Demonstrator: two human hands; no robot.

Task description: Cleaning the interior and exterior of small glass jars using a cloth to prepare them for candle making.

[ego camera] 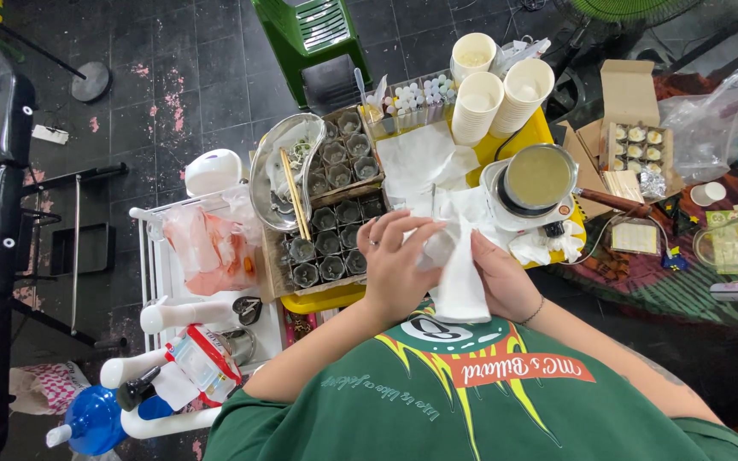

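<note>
My left hand (395,260) and my right hand (504,277) meet in front of my chest over a white cloth or tissue (459,286). A small clear cup-like object (437,249) is wrapped in that cloth, with the left fingers curled over it and the right hand holding the cloth from below. Just beyond my hands lies a tray of several small dark round cups (335,230) on a yellow tray (326,300). White tissues (420,162) are spread behind it.
A metal pot on a white scale (538,181) stands at the right, stacked paper cups (499,98) behind it. A steel bowl with chopsticks (288,171) sits left. An open cardboard box (634,141), a plastic bag (715,119), a white rack with bottles (177,341) and a green stool (309,38) surround them.
</note>
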